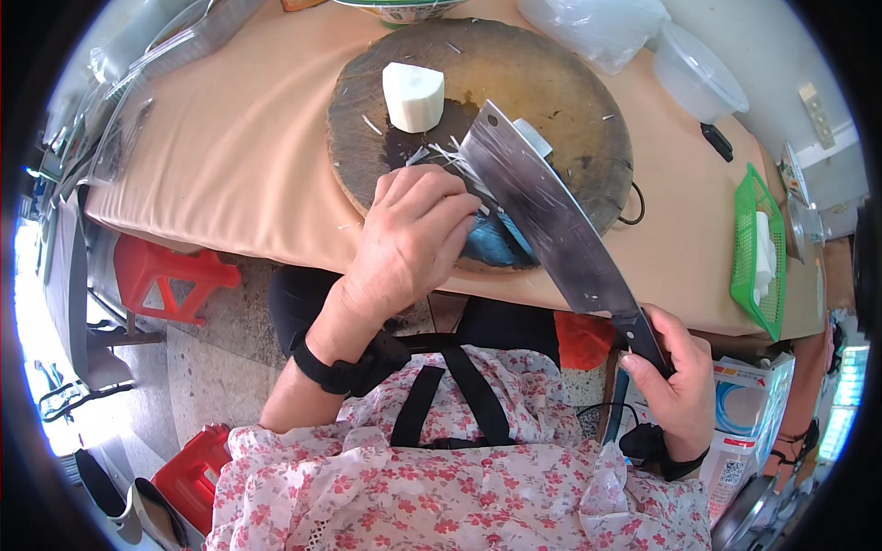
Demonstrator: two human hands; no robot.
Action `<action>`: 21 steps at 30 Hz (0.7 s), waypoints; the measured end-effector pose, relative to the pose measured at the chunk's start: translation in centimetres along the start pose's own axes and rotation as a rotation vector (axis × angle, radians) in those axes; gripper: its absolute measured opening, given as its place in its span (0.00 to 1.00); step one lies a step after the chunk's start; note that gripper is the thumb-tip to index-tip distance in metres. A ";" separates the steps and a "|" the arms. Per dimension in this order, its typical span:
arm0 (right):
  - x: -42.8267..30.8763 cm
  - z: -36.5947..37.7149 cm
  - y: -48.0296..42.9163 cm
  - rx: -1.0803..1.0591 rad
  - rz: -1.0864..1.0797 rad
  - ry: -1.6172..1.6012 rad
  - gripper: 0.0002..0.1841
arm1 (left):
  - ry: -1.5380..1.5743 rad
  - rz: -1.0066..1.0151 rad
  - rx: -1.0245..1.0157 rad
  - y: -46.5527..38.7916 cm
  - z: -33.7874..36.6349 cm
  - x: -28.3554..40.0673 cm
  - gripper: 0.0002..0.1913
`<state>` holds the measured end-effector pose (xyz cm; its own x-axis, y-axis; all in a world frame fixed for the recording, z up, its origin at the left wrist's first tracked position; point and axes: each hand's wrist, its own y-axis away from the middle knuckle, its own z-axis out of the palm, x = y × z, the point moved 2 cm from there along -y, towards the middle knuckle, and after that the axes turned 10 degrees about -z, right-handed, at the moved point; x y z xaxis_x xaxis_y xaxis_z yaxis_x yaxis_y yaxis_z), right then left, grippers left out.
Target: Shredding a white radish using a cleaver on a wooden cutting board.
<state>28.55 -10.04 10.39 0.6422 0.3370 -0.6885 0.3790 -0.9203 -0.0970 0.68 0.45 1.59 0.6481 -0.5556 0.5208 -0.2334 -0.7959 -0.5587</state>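
Note:
My right hand [672, 386] grips the black handle of a cleaver [544, 213]. Its broad blade slants up and left across a round wooden chopping board [572, 69]. My left hand [417, 231] is bent over the board's near side, fingers curled down by thin white shreds [451, 157]. Whether it pinches any is hidden. Beyond it stands a peeled chunk of white root vegetable [413, 98], cut flat. A smaller pale piece [534, 138] lies just past the blade, partly covered by it. Wet dark patches and a bluish sheen mark the board.
A peach cloth [262, 138] covers the table. At right are a green plastic basket [747, 248] with white pieces inside, a translucent tub [696, 76] and a plastic bag [599, 27]. A patterned bowl [403, 10] borders the board's far side. Red stools [165, 275] stand at lower left.

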 end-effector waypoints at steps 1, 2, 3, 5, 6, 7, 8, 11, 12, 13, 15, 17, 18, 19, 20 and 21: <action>0.0 0.0 0.0 0.008 -0.021 -0.002 0.24 | -0.017 0.032 0.032 0.2 0.2 0.3 0.12; 0.0 0.1 -0.1 0.007 -0.019 -0.001 0.24 | -0.033 0.065 0.063 0.4 0.4 0.5 0.13; -0.1 0.2 -0.2 0.010 -0.040 -0.001 0.24 | -0.034 0.063 0.063 0.6 0.6 0.6 0.13; -0.1 0.2 -0.3 0.012 -0.061 -0.002 0.24 | -0.058 0.080 0.084 1.1 1.0 0.6 0.16; 0.0 0.3 -0.4 0.006 -0.048 -0.010 0.24 | -0.074 0.100 0.094 1.3 1.2 0.5 0.17; 0.1 0.4 -0.4 0.000 -0.036 -0.018 0.24 | -0.072 0.099 0.094 1.3 1.3 0.3 0.17; 0.1 0.4 -0.4 -0.001 -0.035 -0.018 0.24 | -0.070 0.113 0.096 1.4 1.3 0.2 0.17; 0.1 0.5 -0.5 -0.003 -0.039 -0.008 0.24 | -0.057 0.127 0.100 1.6 1.4 0.2 0.16; 0.1 0.5 -0.5 -0.004 -0.036 -0.015 0.24 | -0.048 0.128 0.104 1.6 1.4 0.2 0.15; 0.1 0.5 -0.5 -0.006 -0.032 -0.022 0.24 | -0.048 0.127 0.103 1.7 1.5 0.2 0.15; 0.1 0.6 -0.6 -0.004 -0.037 -0.023 0.24 | -0.054 0.135 0.118 1.8 1.4 0.2 0.15; 0.1 0.6 -0.6 -0.003 -0.042 -0.024 0.24 | -0.050 0.137 0.121 1.9 1.5 0.1 0.15; 0.0 0.6 -0.6 -0.004 -0.039 -0.024 0.24 | -0.046 0.139 0.124 1.9 1.5 0.0 0.15; 0.1 0.5 -0.6 -0.004 -0.037 -0.023 0.24 | -0.045 0.139 0.124 1.9 1.5 0.0 0.15; 0.1 0.5 -0.5 -0.004 -0.036 -0.023 0.24 | -0.041 0.138 0.133 1.9 1.6 0.0 0.16; 0.3 0.6 -0.5 0.001 -0.050 -0.023 0.24 | -0.038 0.137 0.143 1.9 1.6 0.1 0.16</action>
<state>28.15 -9.56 9.84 0.6068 0.3777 -0.6994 0.4093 -0.9027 -0.1324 1.43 -0.70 -0.46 0.6452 -0.6445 0.4102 -0.2177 -0.6698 -0.7099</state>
